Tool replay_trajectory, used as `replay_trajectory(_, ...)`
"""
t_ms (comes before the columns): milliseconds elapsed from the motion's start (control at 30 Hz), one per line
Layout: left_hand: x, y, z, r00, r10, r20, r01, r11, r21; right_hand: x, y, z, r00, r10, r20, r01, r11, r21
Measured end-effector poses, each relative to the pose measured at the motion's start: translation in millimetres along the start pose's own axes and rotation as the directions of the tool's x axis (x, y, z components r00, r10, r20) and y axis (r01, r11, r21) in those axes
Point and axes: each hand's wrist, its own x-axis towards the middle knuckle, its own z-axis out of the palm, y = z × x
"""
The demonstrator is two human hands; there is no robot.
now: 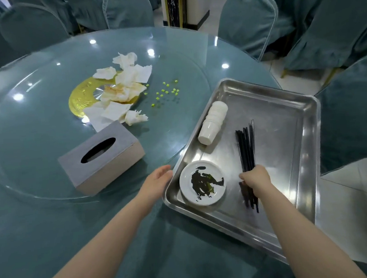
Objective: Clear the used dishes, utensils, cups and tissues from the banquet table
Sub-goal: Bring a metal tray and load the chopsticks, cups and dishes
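Black chopsticks (246, 156), thin, stiff and apt to roll, lie bunched in the steel tray (285, 118), gripped mid-length by the right hand (256, 178). The left hand (157, 177), fingers relaxed, seemingly touches the tray's rim; light, soft tissues (120, 93) remain on the turntable.

Right hand (255, 178) covers the middle of the black chopsticks (246, 147); their count is unreadable. Tray's (288, 101) near corner is hidden behind the right forearm. Lettering on the gold disc (80, 100) too small to read, partly under tissues (123, 86). Tissue box (101, 154) contents dark, unclear.
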Motion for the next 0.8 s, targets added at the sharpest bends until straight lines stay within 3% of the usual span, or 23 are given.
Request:
replay_trajectory(233,2.8,-10.7,-19.3,0.998,-0.054,-0.038,0.054,0.998,-0.012,18.3,-35.8,19.0,0.999,-0.049,-0.012,0.05,0.995,0.086)
replay_trajectory(567,-4.1,-22.2,-38.6,0.995,-0.073,-0.068,0.059,0.981,-0.186,-20.0,-45.8,16.1,0.957,-0.276,-0.093,0.27,0.96,-0.074)
replay_trajectory(800,-29.7,-32.6,-73.5,0.995,-0.03,-0.095,-0.006,0.932,-0.362,-76.0,-53.8,36.5,0.9,-0.414,0.135,0.41,0.91,0.058)
